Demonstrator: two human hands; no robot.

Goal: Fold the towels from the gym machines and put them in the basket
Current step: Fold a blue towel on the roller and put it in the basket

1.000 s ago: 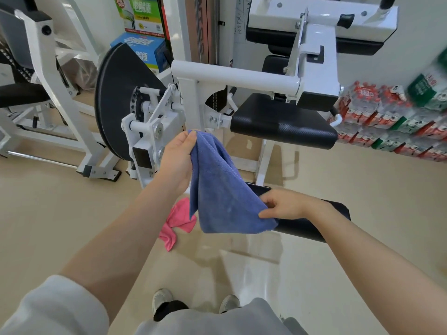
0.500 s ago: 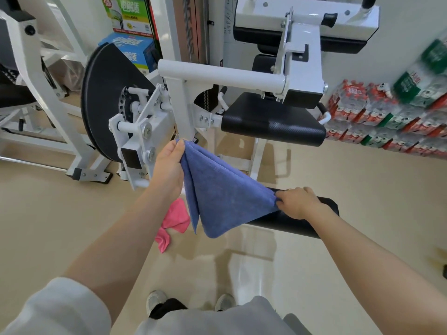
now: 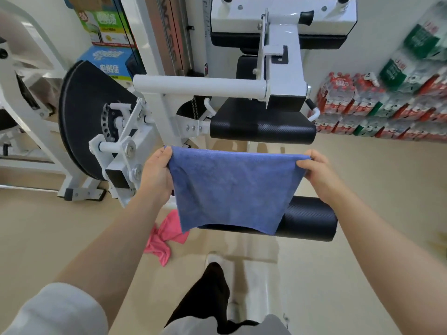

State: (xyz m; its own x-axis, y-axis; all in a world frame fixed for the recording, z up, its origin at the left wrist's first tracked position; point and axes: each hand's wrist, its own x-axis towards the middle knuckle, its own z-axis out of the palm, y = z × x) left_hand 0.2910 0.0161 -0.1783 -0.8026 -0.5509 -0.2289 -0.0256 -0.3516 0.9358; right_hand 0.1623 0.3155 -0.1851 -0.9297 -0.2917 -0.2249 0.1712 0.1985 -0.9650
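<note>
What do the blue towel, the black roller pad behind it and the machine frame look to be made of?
Blue towel: soft, matte, nappy cloth, likely microfibre; it sags between both hands. Black roller pad: probably foam under textured vinyl, with a faint sheen. Machine frame: apparently metal tube, painted glossy white, bolted at the joints.

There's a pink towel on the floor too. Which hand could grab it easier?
The left hand, probably. The pink towel lies on the floor below the left arm, while the right hand is across the blue towel. Both hands hold that towel now.
</note>
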